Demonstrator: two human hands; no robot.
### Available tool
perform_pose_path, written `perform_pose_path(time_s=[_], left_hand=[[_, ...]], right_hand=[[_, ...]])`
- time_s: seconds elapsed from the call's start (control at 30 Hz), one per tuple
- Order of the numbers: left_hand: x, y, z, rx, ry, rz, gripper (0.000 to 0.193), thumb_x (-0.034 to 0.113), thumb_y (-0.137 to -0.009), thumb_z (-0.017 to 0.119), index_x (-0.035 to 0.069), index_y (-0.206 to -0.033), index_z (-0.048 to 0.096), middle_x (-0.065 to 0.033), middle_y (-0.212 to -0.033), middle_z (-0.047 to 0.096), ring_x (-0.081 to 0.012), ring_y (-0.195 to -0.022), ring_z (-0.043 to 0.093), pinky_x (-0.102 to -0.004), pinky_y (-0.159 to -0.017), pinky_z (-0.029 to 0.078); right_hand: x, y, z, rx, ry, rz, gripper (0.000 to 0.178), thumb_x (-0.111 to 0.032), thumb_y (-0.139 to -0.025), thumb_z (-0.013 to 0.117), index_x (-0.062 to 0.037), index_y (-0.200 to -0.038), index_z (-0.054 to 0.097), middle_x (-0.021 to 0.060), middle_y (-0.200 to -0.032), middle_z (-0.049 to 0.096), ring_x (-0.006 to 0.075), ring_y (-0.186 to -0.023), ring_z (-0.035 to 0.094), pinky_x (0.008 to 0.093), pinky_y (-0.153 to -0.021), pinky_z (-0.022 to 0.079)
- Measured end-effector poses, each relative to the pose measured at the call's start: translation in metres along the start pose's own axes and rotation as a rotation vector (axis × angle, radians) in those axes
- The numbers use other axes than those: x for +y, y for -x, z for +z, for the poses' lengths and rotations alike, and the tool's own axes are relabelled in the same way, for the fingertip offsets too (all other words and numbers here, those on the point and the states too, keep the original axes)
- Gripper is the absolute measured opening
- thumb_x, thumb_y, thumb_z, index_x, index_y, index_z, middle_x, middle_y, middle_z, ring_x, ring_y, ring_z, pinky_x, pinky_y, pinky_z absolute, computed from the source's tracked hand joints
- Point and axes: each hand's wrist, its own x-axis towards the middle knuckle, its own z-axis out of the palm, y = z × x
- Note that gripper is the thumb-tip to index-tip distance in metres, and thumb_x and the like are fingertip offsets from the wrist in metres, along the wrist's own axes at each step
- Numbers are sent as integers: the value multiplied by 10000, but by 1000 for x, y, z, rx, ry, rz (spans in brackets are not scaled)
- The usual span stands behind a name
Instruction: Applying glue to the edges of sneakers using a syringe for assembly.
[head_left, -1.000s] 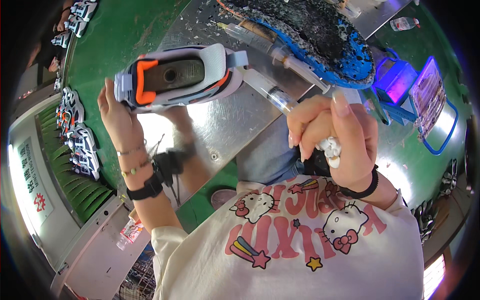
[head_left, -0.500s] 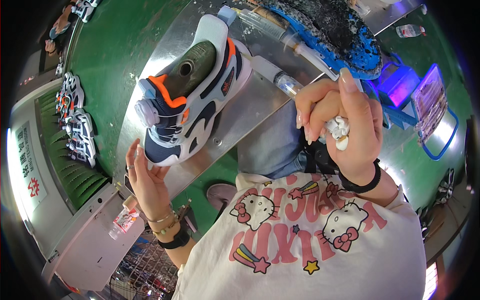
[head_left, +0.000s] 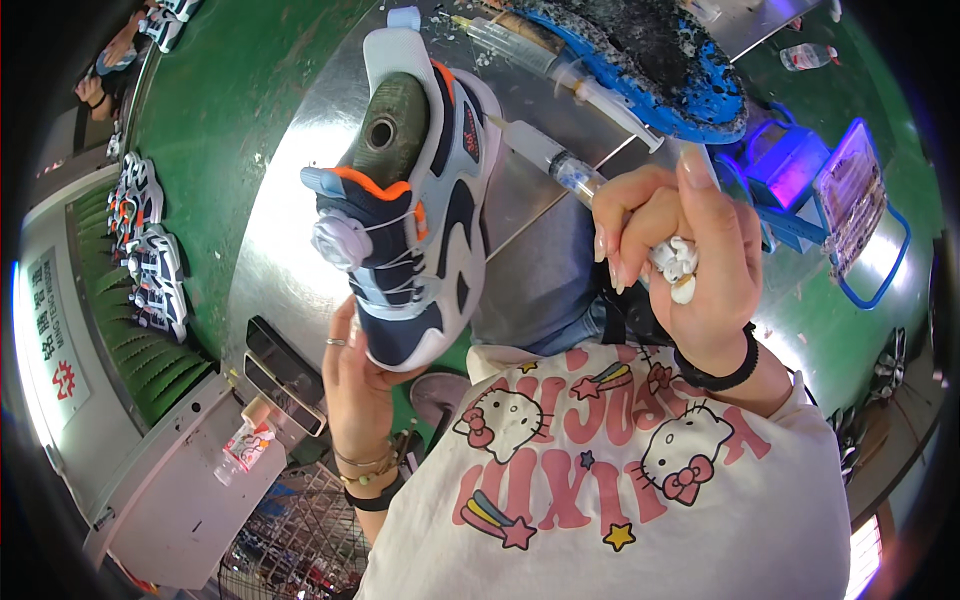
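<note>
A white, navy and pale blue sneaker (head_left: 466,205) with orange trim stands tilted on the metal bench, toe toward me. A dark green shoe last (head_left: 392,140) fills its opening, and a white dial sits on the tongue. My left hand (head_left: 358,400) is closed around the toe, its fingers partly hidden under the sole. To the right, my right hand (head_left: 705,245) is curled around a syringe (head_left: 545,155), whose tip points left at the sneaker's side. A crumpled white wad (head_left: 675,258) is tucked in the same palm.
Behind the sneaker lie another syringe (head_left: 510,45) and a blue tray (head_left: 735,105) caked with black material. A blue box lamp (head_left: 795,175) glows at right. A phone (head_left: 283,375) and small bottle (head_left: 246,450) sit at left. Finished-looking sneakers (head_left: 158,270) line the left side.
My left hand has moved right and taken hold of the sneaker's toe. The sneaker has turned and shifted right at the toe. The phone is now uncovered. My right hand has hardly moved.
</note>
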Motion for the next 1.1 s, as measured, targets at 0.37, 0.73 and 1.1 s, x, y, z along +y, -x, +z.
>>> perform_pose_path(time_s=[0.37, 0.73, 1.1], left_hand=[[-14, -9, 37, -287, 340, -87, 677, 188, -751, 620, -58, -1276, 272, -161, -1187, 474, -228, -1055, 520, -348, -872, 436], [-11, -18, 56, -395, 394, -198, 711, 222, -647, 640, -72, -1226, 351, -162, -1094, 533, -234, -970, 569, -326, -854, 447], [-21, -18, 67, -325, 373, -118, 742, 226, -626, 660, -31, -1243, 339, -195, -1087, 533, -280, -924, 590, -363, -797, 500]], right_hand=[[-7, 3, -6, -36, -17, -23, 363, -141, -958, 245, 5, -936, 576, 113, -530, 520, 243, -562, 516, 337, -557, 428], [-10, 13, -21, -221, 127, -184, 442, -33, -887, 350, -61, -1326, 316, 87, -548, 478, 223, -588, 493, 295, -485, 430], [-15, 19, -26, -264, 229, -228, 501, -65, -884, 420, 12, -1344, 238, 54, -527, 438, 180, -542, 462, 246, -417, 424]])
